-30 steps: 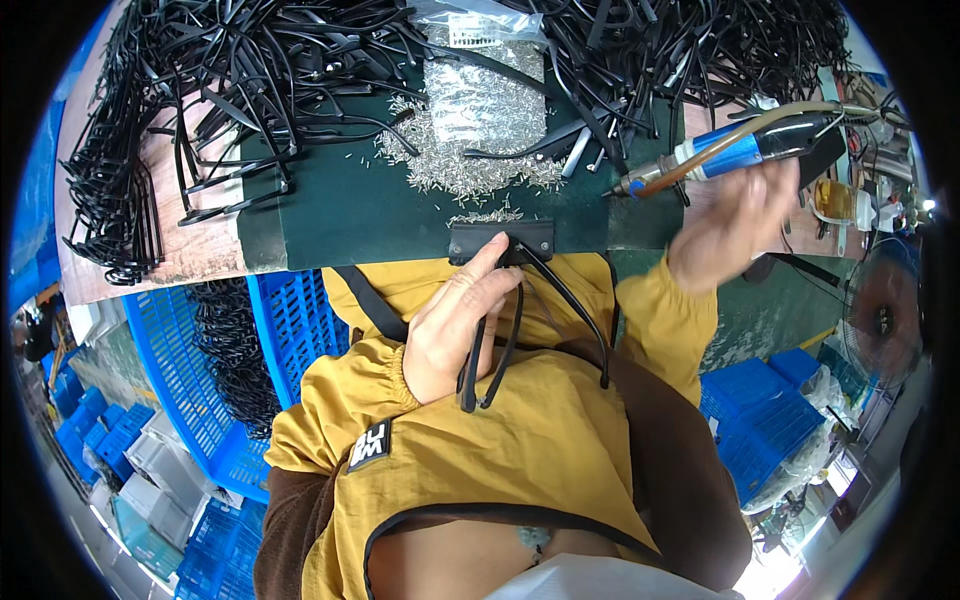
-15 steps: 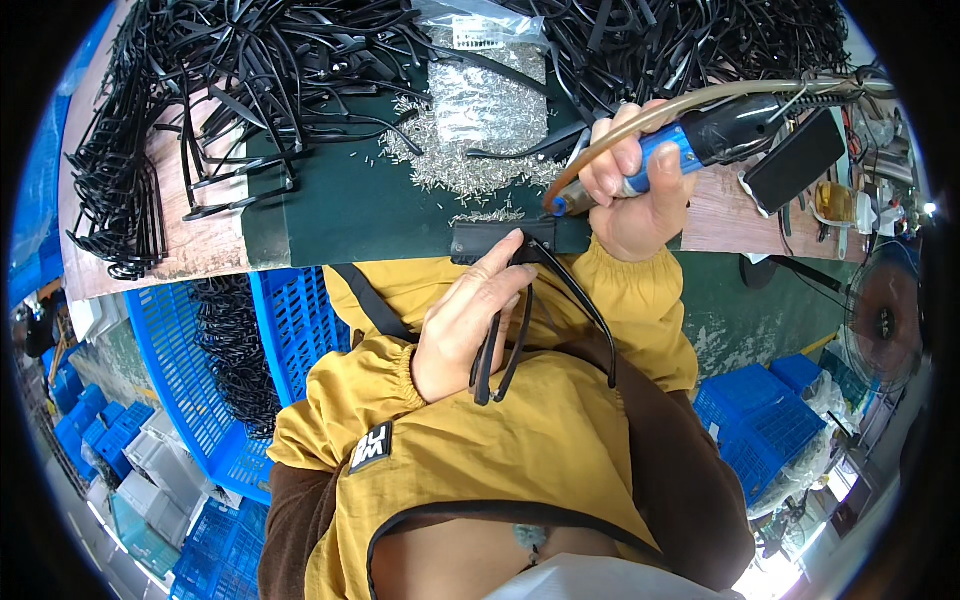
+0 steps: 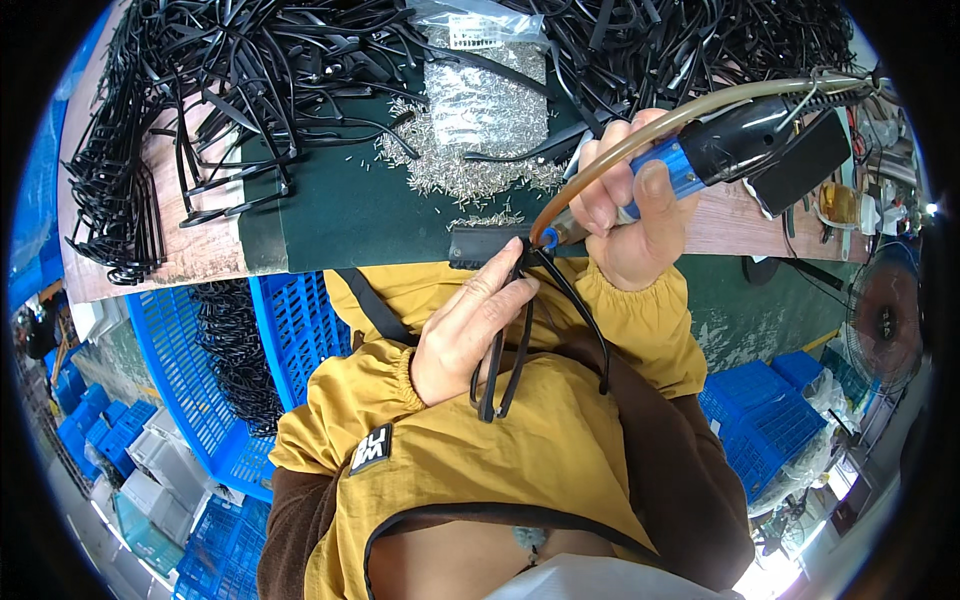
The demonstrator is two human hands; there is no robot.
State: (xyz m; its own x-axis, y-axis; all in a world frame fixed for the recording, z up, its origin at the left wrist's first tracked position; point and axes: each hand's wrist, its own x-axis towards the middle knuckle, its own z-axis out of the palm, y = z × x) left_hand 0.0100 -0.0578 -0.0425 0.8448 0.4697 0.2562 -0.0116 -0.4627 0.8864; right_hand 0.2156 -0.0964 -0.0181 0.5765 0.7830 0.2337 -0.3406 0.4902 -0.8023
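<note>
Mustard smock, gathered cuffs, black neck trim; black-and-white patch on left side; brown upper sleeves.

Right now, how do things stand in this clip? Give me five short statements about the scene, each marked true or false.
1. The right hand grips a blue-and-black tool. True.
2. The left hand is empty. False: it holds a black glasses frame.
3. Small metal pins lie loose around the lower end of a clear bag. True.
4. The round fan is at the left side of the picture. False: the fan is at the right.
5. The tool's tip is far from the left hand. False: it is close to the left hand's fingertips.
</note>
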